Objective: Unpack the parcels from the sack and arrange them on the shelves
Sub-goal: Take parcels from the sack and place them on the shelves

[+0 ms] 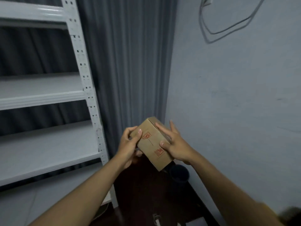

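Centrally, held a small brown cardboard parcel [154, 143] up in the air between both hands, near the bottom of the grey curtain [128, 62] and just right of the white metal shelves [48, 95]. Gripped the parcel's left edge with the left hand [128, 147], fingers curled round it and the thumb pressed on the top face. Rested the right hand [175, 144] on the parcel's right side, fingers [162, 129] spread and fairly straight across the top, thumb touching near a red stamp. Tilted the parcel, far end higher. Showed red printed marks on its top face. Stood a dark bin [179, 174] on the floor below, beside the pale wall [236, 103].
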